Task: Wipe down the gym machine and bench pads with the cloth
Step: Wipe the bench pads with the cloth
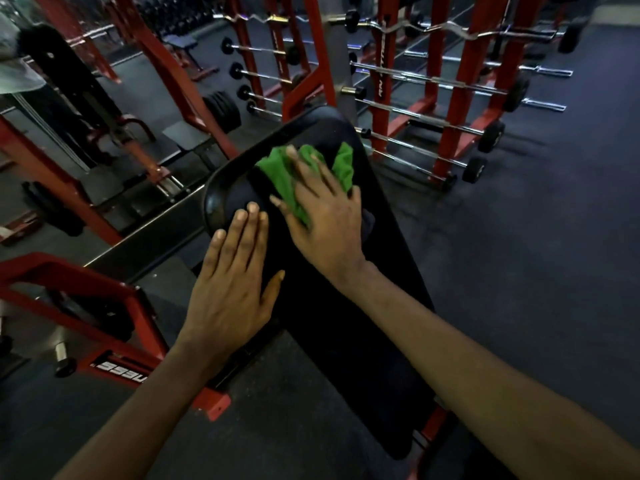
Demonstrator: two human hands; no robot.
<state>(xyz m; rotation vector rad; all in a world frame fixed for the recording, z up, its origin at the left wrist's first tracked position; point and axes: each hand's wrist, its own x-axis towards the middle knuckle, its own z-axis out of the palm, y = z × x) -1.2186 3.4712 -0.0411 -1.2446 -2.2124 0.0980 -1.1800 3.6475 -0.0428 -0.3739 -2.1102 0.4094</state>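
Observation:
A long black bench pad (346,327) runs from the bottom centre up to the middle of the view. Near its far end lies a crumpled green cloth (282,174). My right hand (322,216) lies flat on the cloth with fingers spread and straight, pressing it onto the pad. My left hand (232,285) rests flat on the pad's left edge, fingers straight and together, just left of the right hand. Part of the cloth is hidden under my right palm.
Red machine frames (114,299) stand at the left of the bench. A red rack of barbells (450,109) stands behind and to the right. Weight plates (223,110) lean at the back. Dark rubber floor (536,254) spreads to the right.

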